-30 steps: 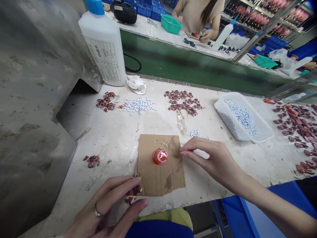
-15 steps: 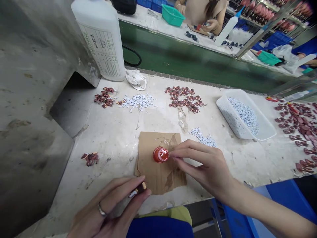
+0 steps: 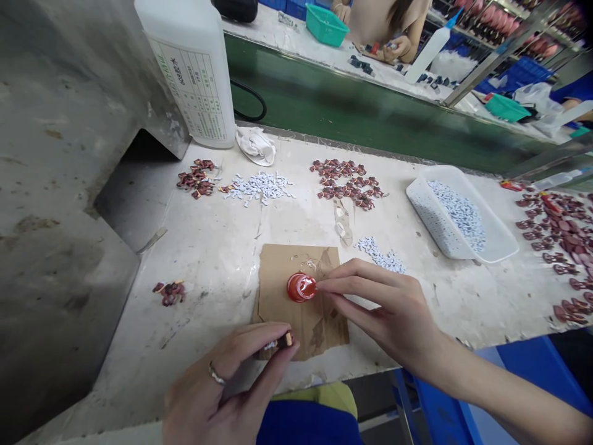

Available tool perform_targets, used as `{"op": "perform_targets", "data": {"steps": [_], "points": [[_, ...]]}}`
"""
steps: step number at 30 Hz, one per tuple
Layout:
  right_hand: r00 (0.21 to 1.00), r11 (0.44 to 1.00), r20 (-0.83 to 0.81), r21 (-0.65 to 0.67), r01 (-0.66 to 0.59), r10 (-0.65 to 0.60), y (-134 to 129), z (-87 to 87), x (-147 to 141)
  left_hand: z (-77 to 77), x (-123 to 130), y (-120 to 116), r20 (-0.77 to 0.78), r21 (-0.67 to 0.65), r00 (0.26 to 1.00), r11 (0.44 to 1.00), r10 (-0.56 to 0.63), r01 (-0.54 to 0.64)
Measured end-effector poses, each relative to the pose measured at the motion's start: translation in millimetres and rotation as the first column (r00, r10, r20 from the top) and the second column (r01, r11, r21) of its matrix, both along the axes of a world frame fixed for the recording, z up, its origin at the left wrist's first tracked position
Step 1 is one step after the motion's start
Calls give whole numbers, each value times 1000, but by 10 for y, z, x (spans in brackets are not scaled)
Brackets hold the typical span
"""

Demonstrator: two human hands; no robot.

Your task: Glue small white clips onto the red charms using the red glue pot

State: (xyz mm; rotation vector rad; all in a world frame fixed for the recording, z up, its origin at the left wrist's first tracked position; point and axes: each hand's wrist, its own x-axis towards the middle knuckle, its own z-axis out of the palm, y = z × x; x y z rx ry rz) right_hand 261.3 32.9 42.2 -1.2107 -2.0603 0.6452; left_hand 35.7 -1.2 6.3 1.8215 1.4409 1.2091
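Note:
My left hand point(image 3: 236, 377) pinches a small dark brown piece point(image 3: 283, 340) with a tan end, over the near left corner of a cardboard sheet point(image 3: 273, 309). A bit of white and blue shows under the fingers. On the cardboard stands a small round red container point(image 3: 301, 287) with a glossy surface. My right hand point(image 3: 380, 296) is closed at the container's right edge, thumb and fingers pressed together; what they hold, if anything, is too small to name.
Brown-red pieces point(image 3: 347, 182) and white-blue pieces point(image 3: 262, 187) lie in piles. A white basket point(image 3: 417, 210) stands right, a large bottle point(image 3: 194, 80) back left beside a metal housing point(image 3: 50, 185). Across the green partition point(image 3: 324, 93) a person's hand point(image 3: 398, 48) works.
My left hand has moved right and slightly up with the brown piece, closer to the red container. My right hand has barely moved.

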Motion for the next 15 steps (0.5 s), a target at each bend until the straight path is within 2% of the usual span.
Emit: {"op": "perform_targets", "data": {"steps": [7,12,15], "points": [[976,993,-216,-116,-30,5,-157,52,-174,-30,-27,18,-47,8,998,999,-39,39],[953,983,-304,-170,-63,8,-218,-35,-283,-43,44,-4,64,23,996,998,59,-61],[948,978,-320,-193,-74,9,-213,-45,-299,-54,59,3,68,45,996,997,58,-61]]}}
